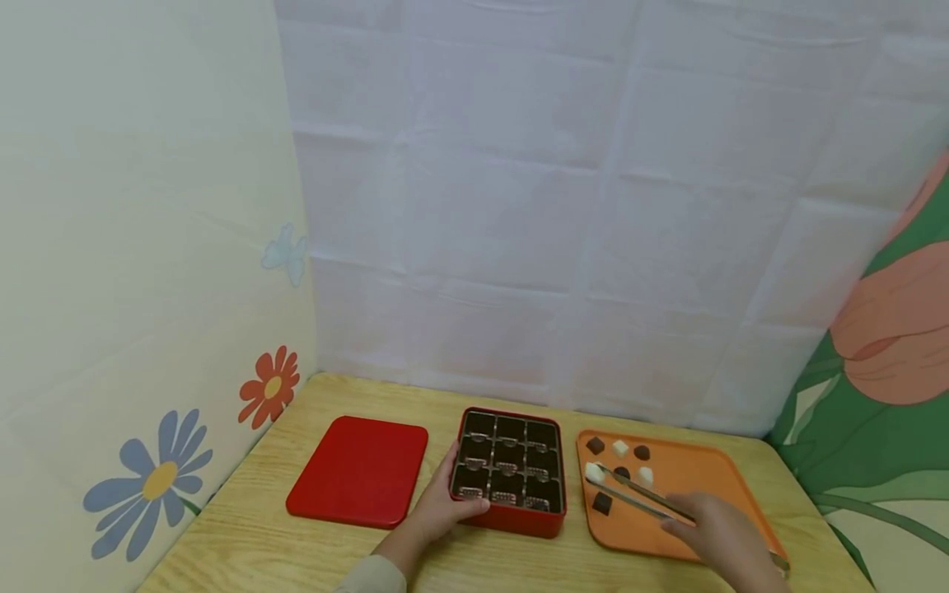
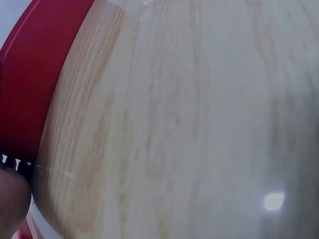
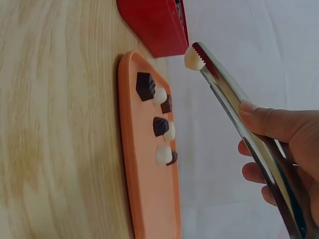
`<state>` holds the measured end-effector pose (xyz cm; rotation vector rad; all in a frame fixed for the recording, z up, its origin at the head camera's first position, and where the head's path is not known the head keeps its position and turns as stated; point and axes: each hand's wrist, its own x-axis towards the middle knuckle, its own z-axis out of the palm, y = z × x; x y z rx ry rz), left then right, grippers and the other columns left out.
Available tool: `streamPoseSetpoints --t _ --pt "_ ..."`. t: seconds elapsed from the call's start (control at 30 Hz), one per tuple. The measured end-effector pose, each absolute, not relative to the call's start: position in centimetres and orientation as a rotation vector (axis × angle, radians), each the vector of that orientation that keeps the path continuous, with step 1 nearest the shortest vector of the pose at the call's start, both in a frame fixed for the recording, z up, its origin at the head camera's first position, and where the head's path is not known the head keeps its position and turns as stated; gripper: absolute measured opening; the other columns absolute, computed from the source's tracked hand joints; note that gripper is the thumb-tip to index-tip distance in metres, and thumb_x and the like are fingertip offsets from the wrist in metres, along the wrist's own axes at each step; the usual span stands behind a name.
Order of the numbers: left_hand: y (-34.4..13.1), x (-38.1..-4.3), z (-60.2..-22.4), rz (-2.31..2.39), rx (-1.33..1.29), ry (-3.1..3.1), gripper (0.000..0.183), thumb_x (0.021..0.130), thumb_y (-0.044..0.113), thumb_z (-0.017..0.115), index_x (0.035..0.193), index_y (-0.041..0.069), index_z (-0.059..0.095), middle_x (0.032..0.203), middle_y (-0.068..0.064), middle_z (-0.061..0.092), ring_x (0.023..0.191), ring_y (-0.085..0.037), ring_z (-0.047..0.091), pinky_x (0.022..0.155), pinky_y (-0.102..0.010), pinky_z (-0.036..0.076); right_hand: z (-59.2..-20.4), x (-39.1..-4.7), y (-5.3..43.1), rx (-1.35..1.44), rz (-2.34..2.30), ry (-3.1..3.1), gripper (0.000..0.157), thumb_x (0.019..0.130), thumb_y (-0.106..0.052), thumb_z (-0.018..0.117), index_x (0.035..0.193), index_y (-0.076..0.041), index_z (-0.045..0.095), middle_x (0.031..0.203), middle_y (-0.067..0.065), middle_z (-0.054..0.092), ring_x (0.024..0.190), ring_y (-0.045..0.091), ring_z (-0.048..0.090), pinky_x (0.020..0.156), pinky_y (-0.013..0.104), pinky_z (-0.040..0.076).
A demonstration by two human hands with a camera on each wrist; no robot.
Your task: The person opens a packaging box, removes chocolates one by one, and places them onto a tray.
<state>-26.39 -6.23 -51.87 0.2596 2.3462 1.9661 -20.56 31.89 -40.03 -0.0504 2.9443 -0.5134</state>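
Observation:
My right hand (image 1: 722,535) holds metal tongs (image 3: 234,102), thumb on one arm. A white chocolate (image 3: 193,59) is pinched between the toothed tips, raised above the orange tray (image 1: 697,473). More pieces lie on the tray, among them a dark chocolate (image 1: 602,502) and a white one (image 1: 646,476). With thumb on the front rim and fingers along the left side, my left hand (image 1: 439,506) grips a red box (image 1: 519,520). A dark divided insert (image 1: 507,453) fills the box, and no chocolates show in its compartments. In the left wrist view only part of the hand (image 2: 12,201) appears.
Left of the box, a red lid (image 1: 363,471) lies flat on the wooden table (image 1: 245,535). The tray stands close to the box's right side. White cloth (image 1: 482,206) hangs behind the table, with flowered cloth on both sides.

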Motion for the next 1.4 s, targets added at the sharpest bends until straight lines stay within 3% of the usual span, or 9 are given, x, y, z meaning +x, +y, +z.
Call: streamPoseSetpoints --t 0.23,0.47,0.8,1.1,1.4 --pt "-6.2 -26.3 -51.7 1.967 0.27 2.343 0.111 0.074 0.014 0.084 0.158 0.012 0.013 0.157 -0.026 0.023 0.13 -0.038 0.04 0.109 -0.055 0.032 -41.1 -20.1 34.2 -0.031 -0.551 2.883 0.055 0.081 -0.041 0.075 0.117 0.001 0.07 0.109 0.013 0.072 0.095 0.03 0.068 0.078 0.047 0.054" --pt "-6.2 -26.1 -51.4 1.982 0.263 2.311 0.109 0.076 0.011 0.083 0.159 0.013 0.012 0.157 -0.026 0.023 0.126 -0.036 0.043 0.105 -0.052 0.037 -42.1 -19.5 35.9 0.018 -0.544 2.832 0.053 0.083 -0.036 0.074 0.117 0.005 0.068 0.11 0.018 0.071 0.101 0.036 0.066 0.083 0.05 0.053" --pt "-6.1 -26.0 -51.3 1.97 0.264 2.328 0.108 0.076 0.013 0.083 0.158 0.011 0.013 0.157 -0.026 0.023 0.128 -0.038 0.041 0.107 -0.057 0.033 -43.6 -19.2 37.9 0.028 -0.5 2.818 0.059 0.083 -0.041 0.073 0.116 0.006 0.067 0.11 0.02 0.071 0.099 0.036 0.067 0.083 0.05 0.053" --pt "-6.2 -26.0 -51.3 1.98 0.265 2.311 0.108 0.076 0.012 0.083 0.158 0.011 0.012 0.156 -0.026 0.024 0.128 -0.037 0.042 0.107 -0.055 0.033 -44.3 -19.4 38.3 0.053 -0.46 2.796 0.065 0.082 -0.045 0.074 0.118 0.008 0.066 0.111 0.022 0.07 0.1 0.039 0.066 0.083 0.05 0.053" --pt "-6.2 -26.0 -51.4 1.979 0.255 2.312 0.108 0.076 0.011 0.083 0.158 0.013 0.013 0.157 -0.026 0.023 0.126 -0.037 0.043 0.105 -0.053 0.036 -44.5 -19.5 38.0 0.064 -0.449 2.796 0.06 0.082 -0.041 0.074 0.117 0.008 0.066 0.111 0.022 0.07 0.1 0.04 0.066 0.083 0.05 0.053"
